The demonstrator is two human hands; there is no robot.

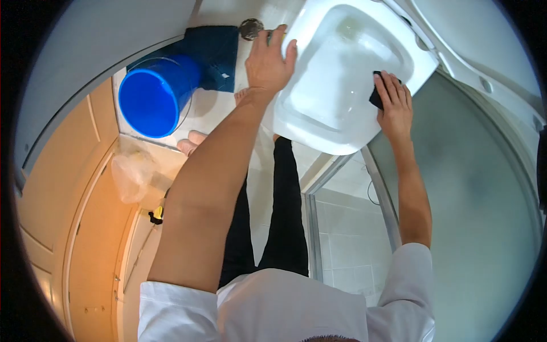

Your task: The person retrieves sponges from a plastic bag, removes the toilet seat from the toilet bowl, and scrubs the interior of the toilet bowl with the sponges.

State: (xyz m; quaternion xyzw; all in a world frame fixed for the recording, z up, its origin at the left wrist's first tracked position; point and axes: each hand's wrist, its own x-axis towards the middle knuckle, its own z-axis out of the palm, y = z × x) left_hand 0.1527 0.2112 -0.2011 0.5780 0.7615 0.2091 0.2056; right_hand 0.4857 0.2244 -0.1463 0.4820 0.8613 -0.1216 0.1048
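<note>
A white washbasin (310,122) fills the upper middle of the head view, with a yellowish patch near its far end. On the basin's right inner side, my right hand (395,111) is closed over a dark, flat sponge or pad (375,96), pressing it to the wall. My left hand (268,67) is by the basin's left rim, fingers stretched and apart, thumb near the edge. It holds nothing that I can see; whether its fingertips rest on the rim or beside it I cannot tell.
A blue bucket (149,102) lies to the left on a dark mat (225,57), its mouth facing me. A round metal drain (250,28) shows beyond. To the right stands a frosted glass panel (473,171). A clear plastic bag (132,175) is near the wooden door (94,228).
</note>
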